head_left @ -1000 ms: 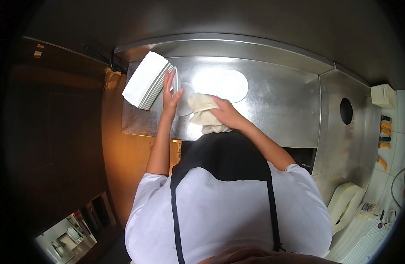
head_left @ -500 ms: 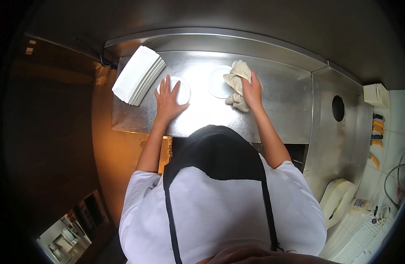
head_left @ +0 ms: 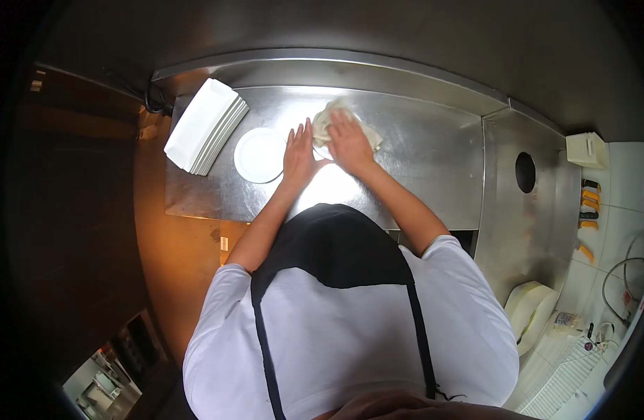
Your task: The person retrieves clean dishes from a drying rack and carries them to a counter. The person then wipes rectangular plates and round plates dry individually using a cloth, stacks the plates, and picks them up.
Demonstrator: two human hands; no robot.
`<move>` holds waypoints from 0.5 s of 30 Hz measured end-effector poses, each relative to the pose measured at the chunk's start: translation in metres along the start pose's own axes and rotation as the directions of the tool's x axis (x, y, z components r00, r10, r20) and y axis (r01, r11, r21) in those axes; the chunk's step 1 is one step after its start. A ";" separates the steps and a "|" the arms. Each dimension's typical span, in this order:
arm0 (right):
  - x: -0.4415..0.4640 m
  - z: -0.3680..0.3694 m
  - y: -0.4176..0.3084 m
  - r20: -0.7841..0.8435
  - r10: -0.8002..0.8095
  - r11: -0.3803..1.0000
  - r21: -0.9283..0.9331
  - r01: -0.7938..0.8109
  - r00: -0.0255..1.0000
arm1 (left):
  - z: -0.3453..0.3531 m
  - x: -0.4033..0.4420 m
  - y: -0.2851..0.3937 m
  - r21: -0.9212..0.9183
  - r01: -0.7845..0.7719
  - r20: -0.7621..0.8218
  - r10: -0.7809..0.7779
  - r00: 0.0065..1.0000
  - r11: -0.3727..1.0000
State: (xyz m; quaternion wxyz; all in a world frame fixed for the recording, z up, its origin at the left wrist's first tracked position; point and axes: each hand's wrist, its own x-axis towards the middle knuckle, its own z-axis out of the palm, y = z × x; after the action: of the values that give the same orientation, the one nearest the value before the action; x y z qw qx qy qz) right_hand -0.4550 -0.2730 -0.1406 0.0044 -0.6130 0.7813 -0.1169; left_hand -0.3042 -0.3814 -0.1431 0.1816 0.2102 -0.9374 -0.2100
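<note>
A white round plate [head_left: 323,152] lies on the steel counter, mostly covered by a beige cloth [head_left: 369,135]. My right hand [head_left: 351,145] presses the cloth onto that plate, its fingers closed over the fabric. At the plate's left edge rests my left hand [head_left: 301,158], fingers stretched forward and the thumb reaching along the near rim. Just left of it, a second white round plate [head_left: 258,155] sits on the counter with no hand on it. A stack of white rectangular plates [head_left: 203,127] stands at the counter's left end.
The steel counter [head_left: 427,161] has a raised ledge along its back. Further right is a steel surface with a round dark hole [head_left: 525,172]. Yellow-and-black-handled tools [head_left: 589,203] hang on the tiled wall beside a cream box [head_left: 586,150].
My left hand has left the left plate and moved right to the other plate. My right hand has swept left with the cloth, from the plate's right side onto it.
</note>
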 end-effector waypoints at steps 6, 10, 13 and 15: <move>-0.014 -0.018 -0.021 0.023 0.229 0.717 0.673 -0.184 0.973 | 0.007 -0.001 -0.012 -0.044 0.027 -0.015 -0.027 1.000 0.999; -0.012 -0.053 0.007 0.055 0.461 0.492 0.815 -0.306 0.886 | -0.022 0.003 0.009 0.071 0.052 0.134 -0.062 0.989 0.996; -0.008 -0.074 0.023 -0.157 0.302 0.865 0.459 -0.201 0.940 | -0.018 0.007 0.018 0.031 0.033 0.165 -0.037 0.986 0.999; -0.008 -0.059 0.036 -0.234 0.142 0.960 0.269 -0.076 0.962 | -0.009 0.014 0.024 0.044 0.013 0.141 -0.020 0.990 0.999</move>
State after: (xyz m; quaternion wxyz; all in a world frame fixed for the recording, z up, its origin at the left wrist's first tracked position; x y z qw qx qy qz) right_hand -0.4965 -0.2466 -0.0915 -0.0084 -0.5433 0.7866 -0.2935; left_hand -0.3201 -0.3709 -0.1203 0.1086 0.2065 -0.9504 -0.2056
